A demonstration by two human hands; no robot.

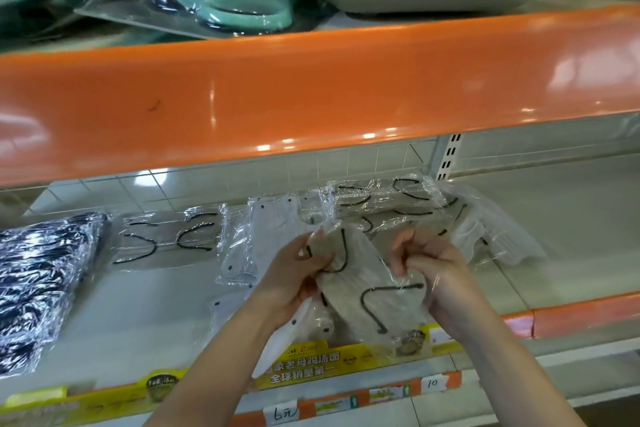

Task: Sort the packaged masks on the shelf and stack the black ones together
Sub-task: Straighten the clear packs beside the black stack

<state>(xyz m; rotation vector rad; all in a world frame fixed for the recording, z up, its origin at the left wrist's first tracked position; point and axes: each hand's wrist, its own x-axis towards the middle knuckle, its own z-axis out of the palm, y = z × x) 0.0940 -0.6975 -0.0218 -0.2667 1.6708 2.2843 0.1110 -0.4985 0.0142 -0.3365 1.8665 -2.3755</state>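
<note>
My left hand [304, 274] and right hand [426, 267] pinch a grey mask pack [367, 288]; sorting continues, so it goes aside from the black stack [41, 274].

Two bare forearms enter from the bottom edge of the head view and end in two bare hands. The left hand [300, 272] and right hand [429, 270] carry no gloves, rings, or wristbands. No watch or bracelet is present on either wrist. No sleeve covers either forearm within the visible area; both are uncovered from the wrist to the frame edge. Fingernails on both hands appear short and unpainted. No other part of the person's body or clothing is in view.
</note>
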